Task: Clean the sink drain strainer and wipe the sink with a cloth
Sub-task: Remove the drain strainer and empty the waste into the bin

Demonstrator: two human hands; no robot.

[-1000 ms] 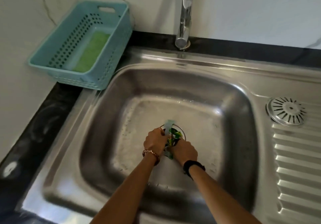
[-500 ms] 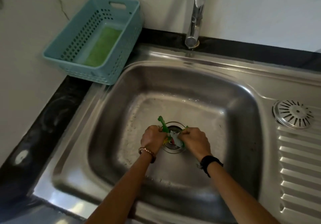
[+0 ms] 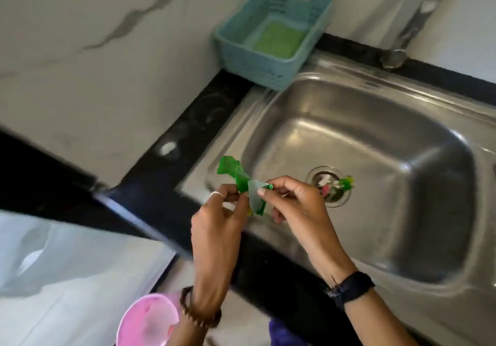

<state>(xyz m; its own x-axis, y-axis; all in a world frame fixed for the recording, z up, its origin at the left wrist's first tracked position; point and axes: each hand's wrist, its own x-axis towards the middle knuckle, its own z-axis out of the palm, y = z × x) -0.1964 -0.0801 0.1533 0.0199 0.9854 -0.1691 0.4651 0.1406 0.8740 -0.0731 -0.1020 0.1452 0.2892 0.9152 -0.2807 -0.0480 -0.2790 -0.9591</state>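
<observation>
Both hands hold a bunch of green and pale scraps (image 3: 243,184) above the sink's front left corner. My left hand (image 3: 217,222) grips the lower part, and my right hand (image 3: 292,206) pinches the top with thumb and finger. The steel sink (image 3: 375,136) lies to the right. Its drain strainer (image 3: 331,186) still holds small pink, white and green bits. A green cloth or sponge (image 3: 277,41) lies in the blue basket (image 3: 257,61) at the back left corner.
The tap (image 3: 410,31) stands behind the sink on the right. A black countertop (image 3: 188,136) borders the sink on the left and front. Below the counter edge a pink bin (image 3: 147,321) stands on the floor, with a purple thing (image 3: 281,335) beside it.
Both hands have lifted out of the basin with the scraps and moved left toward the counter's front edge. My view has swung left and down, bringing the pink bin into sight.
</observation>
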